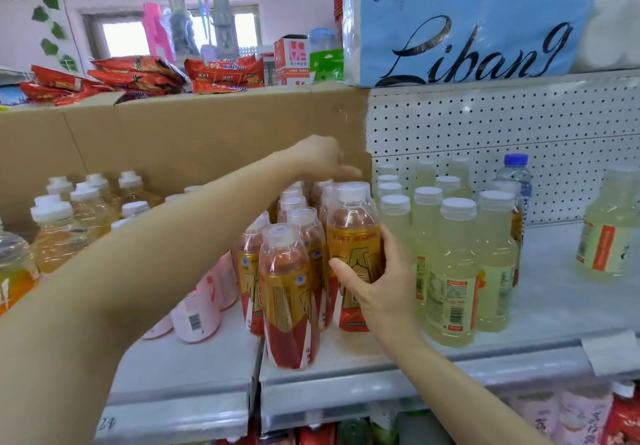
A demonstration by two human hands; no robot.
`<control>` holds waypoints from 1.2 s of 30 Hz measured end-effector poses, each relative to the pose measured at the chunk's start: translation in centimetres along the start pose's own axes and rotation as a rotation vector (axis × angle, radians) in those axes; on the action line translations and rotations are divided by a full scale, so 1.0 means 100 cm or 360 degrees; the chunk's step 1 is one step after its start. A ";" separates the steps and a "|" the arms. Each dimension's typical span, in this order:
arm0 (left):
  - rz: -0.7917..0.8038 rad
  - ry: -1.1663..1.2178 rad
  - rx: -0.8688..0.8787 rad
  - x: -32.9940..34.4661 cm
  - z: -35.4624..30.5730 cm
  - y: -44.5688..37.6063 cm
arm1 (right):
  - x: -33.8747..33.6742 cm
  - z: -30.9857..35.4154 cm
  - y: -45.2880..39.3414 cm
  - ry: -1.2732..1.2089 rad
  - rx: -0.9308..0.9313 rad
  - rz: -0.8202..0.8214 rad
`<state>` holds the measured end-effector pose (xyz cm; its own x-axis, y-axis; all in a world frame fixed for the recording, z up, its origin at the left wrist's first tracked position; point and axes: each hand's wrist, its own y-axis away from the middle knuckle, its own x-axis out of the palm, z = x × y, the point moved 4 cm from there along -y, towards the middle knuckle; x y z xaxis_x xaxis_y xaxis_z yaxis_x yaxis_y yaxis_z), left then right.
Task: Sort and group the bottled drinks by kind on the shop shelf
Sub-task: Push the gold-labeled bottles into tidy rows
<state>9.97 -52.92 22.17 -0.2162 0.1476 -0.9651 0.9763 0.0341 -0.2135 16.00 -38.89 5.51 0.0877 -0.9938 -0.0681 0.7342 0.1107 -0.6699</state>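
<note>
Fingers of right hand curled round the lower body of one red-and-gold bottle, thumb across the label front, palm against its right side; bottle upright on white shelf, at the right edge of its own kind and touching the pale yellow-green group. Left hand reaching across over the caps at the back of the red-and-gold cluster, fingertips blurred and pointing down behind the caps; grip or no grip, cannot tell. Red-and-gold bottles: about nine by caps, rear ones hidden behind the front ones and under the left wrist. Pale yellow-green bottles: about eleven in the main block, one more standing well apart at far right. One clear water bottle with blue cap behind that block, and one amber bottle mostly hidden beside it. Pink bottles: three or so, largely covered by the left forearm. Golden-yellow bottles at left, roughly ten, some cut off by the frame edge, count unsure. Cardboard sheet as backing behind the left groups.
</note>
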 end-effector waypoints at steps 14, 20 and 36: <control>0.0093 0.0171 0.0327 -0.013 -0.015 0.050 | 0.015 -0.009 -0.003 0.0720 -0.0399 0.0182; 0.0195 0.0002 0.0292 0.013 -0.018 0.017 | 0.018 -0.026 0.002 0.1303 -0.0664 0.0199; -0.0055 -0.0220 -0.0127 -0.044 0.077 0.089 | 0.013 -0.030 0.010 0.1241 -0.0795 0.0166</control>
<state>19.59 -60.91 23.37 -0.2418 0.0076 -0.9703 0.9640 0.1162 -0.2393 14.85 -40.06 2.50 -0.4732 -0.7241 -0.5018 0.3573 0.3629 -0.8606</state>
